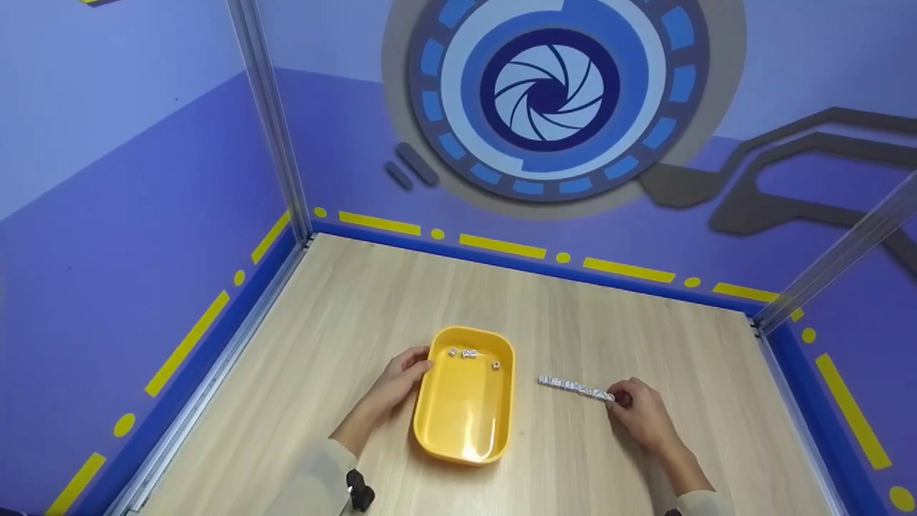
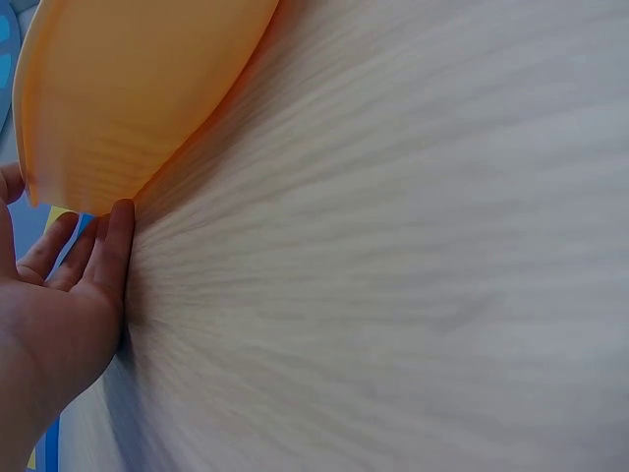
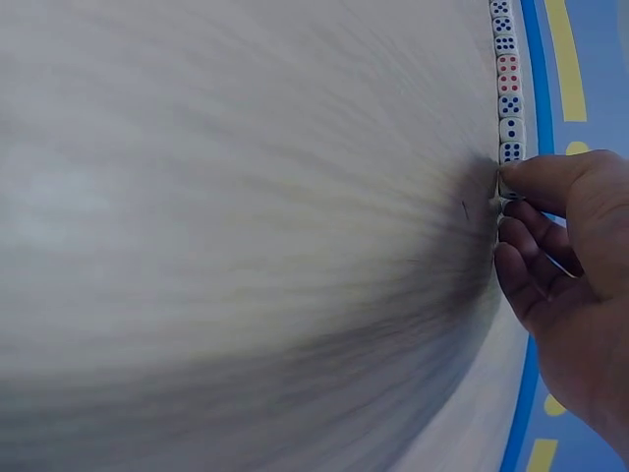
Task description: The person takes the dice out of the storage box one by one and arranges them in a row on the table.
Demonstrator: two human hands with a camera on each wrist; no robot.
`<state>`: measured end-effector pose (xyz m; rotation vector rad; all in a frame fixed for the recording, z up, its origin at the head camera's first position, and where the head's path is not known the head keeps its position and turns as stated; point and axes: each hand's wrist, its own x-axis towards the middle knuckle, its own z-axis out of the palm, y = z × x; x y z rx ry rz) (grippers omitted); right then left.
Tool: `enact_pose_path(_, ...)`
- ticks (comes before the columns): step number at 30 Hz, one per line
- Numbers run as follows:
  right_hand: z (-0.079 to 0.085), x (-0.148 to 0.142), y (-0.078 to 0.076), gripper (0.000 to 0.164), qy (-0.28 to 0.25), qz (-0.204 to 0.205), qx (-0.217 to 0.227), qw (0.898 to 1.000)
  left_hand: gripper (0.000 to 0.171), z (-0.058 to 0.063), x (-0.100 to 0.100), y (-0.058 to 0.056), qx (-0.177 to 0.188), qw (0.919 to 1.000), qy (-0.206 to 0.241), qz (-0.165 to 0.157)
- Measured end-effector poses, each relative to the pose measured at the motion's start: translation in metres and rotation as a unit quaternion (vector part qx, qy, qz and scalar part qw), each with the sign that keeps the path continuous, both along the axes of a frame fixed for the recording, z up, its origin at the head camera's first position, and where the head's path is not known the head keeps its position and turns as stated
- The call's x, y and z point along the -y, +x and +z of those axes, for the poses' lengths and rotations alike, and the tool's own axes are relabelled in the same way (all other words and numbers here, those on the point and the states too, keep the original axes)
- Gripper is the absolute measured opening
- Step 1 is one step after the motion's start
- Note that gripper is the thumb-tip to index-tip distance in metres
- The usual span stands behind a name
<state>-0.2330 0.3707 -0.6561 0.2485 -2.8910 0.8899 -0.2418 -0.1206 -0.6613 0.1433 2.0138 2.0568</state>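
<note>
A yellow tray (image 1: 466, 408) stands on the table with several small dice (image 1: 468, 354) toward its far end. My left hand (image 1: 397, 376) holds the tray at its left side, thumb at the rim; in the left wrist view, its fingers (image 2: 120, 231) reach the tray's lower edge. To the right of the tray runs a straight row of white dice (image 1: 573, 387), with blue and red pips showing in the right wrist view. At the row's right end, my right hand (image 1: 641, 412) pinches a die (image 3: 508, 187), partly hidden by the thumb and fingertips.
The wood-grain table (image 1: 372, 287) is bounded by a blue and purple back wall (image 1: 344, 143) and side walls with yellow dashes. Metal posts (image 1: 269, 107) stand at the corners. A black strap piece (image 1: 360, 491) sits by the left sleeve.
</note>
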Motion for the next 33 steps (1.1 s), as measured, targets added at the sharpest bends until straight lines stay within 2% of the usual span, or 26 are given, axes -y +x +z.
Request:
enact_pose_path(5, 0.0006, 0.0020, 0.0026, 0.016, 0.005, -0.007, 0.018, 1.000, 0.048, -0.0009, 0.0007, 0.0005, -0.011, 0.9999, -0.009, -0.007)
enact_pose_path(18, -0.0044, 0.0029, 0.0008, 0.013, 0.005, -0.009, 0.001, 1.000, 0.045, -0.0033, 0.0000, -0.0004, 0.004, 0.9999, -0.013, 0.003)
enact_pose_path(24, -0.0049, 0.0027, 0.0001, 0.013, 0.008, -0.009, 0.000, 1.000, 0.045, -0.0026, -0.0001, -0.0012, -0.009, 0.9998, -0.015, 0.005)
enact_pose_path(33, -0.0028, 0.0010, -0.0009, 0.015, 0.003, 0.001, 0.005, 1.000, 0.045, -0.0026, 0.0009, -0.0017, -0.013, 0.9998, -0.008, -0.011)
